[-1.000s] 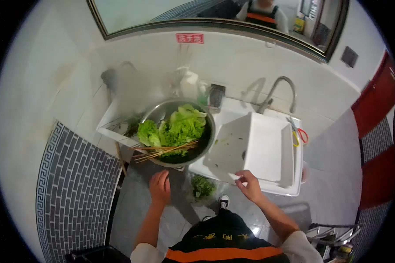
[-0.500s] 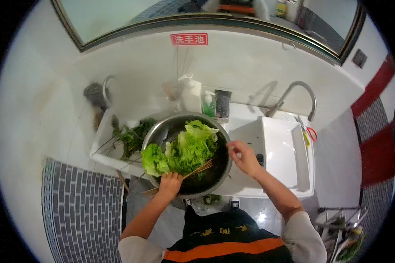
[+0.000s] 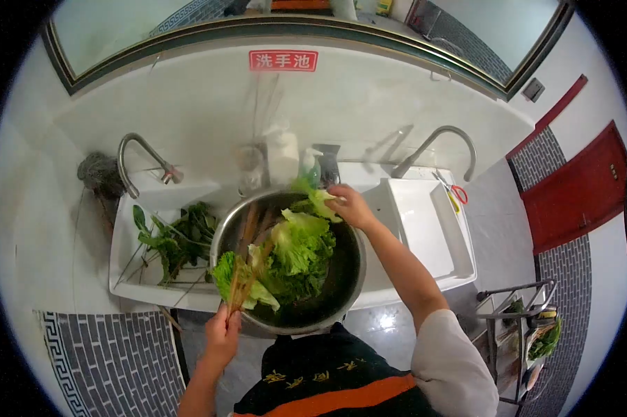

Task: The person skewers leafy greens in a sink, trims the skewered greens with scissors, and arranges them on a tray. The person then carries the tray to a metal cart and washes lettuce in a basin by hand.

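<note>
A large steel bowl (image 3: pixel 359 278) holds leafy green lettuce (image 3: pixel 301 242). At the bowl's lower left rim, my left hand (image 3: pixel 222 333) is closed on the ends of several thin wooden sticks (image 3: pixel 244 274), blurred and pointing up over the bowl. Lettuce leaves lie against the sticks. My right hand (image 3: pixel 348 207) pinches a pale green lettuce leaf (image 3: pixel 322 206) at the bowl's upper right rim.
The left sink (image 3: pixel 122 267) holds dark green leaves and stems under a curved faucet (image 3: pixel 129 163). Right of the bowl are a white basin (image 3: pixel 425 229), another faucet (image 3: pixel 459 130) and red-handled scissors (image 3: pixel 458 194). Bottles (image 3: pixel 283 156) stand behind; a rack (image 3: pixel 494 326) is at lower right.
My left hand has raised the sticks from lying across the bowl to a steep angle. My right hand has moved to the bowl's upper rim and taken hold of a leaf. The view has shifted.
</note>
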A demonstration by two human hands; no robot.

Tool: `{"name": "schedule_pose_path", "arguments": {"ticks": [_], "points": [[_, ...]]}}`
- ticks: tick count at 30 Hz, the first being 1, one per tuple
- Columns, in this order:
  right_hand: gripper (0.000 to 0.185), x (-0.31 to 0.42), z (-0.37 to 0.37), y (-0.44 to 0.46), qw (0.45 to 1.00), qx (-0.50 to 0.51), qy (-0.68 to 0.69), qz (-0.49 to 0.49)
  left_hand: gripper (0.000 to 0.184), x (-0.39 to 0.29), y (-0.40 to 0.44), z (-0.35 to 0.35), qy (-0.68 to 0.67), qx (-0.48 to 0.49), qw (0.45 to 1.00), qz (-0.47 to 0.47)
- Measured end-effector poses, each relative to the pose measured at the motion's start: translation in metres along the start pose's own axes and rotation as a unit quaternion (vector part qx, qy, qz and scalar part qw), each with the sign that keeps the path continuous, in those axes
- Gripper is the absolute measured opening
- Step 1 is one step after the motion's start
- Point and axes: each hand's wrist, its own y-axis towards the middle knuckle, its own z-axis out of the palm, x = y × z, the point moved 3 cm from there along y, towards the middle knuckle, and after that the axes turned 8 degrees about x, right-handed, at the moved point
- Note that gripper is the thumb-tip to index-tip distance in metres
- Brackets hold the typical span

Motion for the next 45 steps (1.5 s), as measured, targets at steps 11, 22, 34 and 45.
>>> {"name": "schedule_pose_path", "arguments": {"ticks": [11, 22, 34, 45], "points": [[0.022, 0.035, -0.021, -0.039, 0.892, 0.032, 0.444, 0.074, 0.021, -0.034, 0.086, 0.046, -0.264, -0.057, 0.963, 0.001], [0.015, 0.02, 0.012, -0.004, 0.987, -0.144, 0.075, 0.014, 0.039, -0.039, 0.181, 0.086, 0.045, -0.096, 0.991, -0.078], [0.021, 0.069, -0.019, -0.048, 0.981, -0.072, 0.15, -0.104, 0.028, -0.009, 0.144, 0.025, -0.207, 0.117, 0.954, -0.181], [0.038, 0.063, 0.052, -0.069, 0.903, 0.141, -0.009, -0.406, 0.04, 0.027, 0.142, 0.035, -0.429, 0.033, 0.887, -0.169]]}}
